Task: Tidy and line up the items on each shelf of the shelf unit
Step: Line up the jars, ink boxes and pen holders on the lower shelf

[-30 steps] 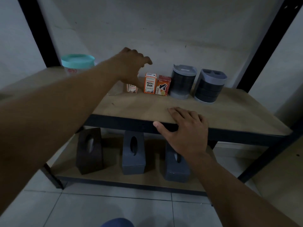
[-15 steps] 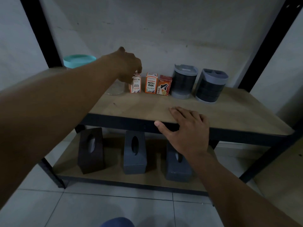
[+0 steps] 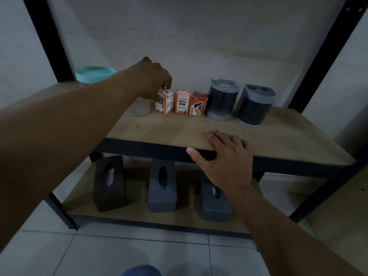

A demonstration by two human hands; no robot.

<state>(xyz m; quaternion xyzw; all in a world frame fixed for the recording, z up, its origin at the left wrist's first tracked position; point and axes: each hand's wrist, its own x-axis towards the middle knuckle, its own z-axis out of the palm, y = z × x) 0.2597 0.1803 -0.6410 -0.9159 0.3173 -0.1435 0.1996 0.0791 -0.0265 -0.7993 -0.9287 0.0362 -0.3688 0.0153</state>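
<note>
My left hand (image 3: pixel 153 80) pinches the top of the leftmost ink box (image 3: pixel 164 103), which stands upright at the back of the upper shelf (image 3: pixel 278 136), just beside a second ink box (image 3: pixel 182 103). My right hand (image 3: pixel 225 158) rests flat, fingers straight, on the shelf's front edge.

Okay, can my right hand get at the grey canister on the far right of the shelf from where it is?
Probably yes. The right hand rests flat on the shelf's front edge, and only bare board lies between it and the rightmost grey canister. The other canister stands to its left, out of the way.
</note>
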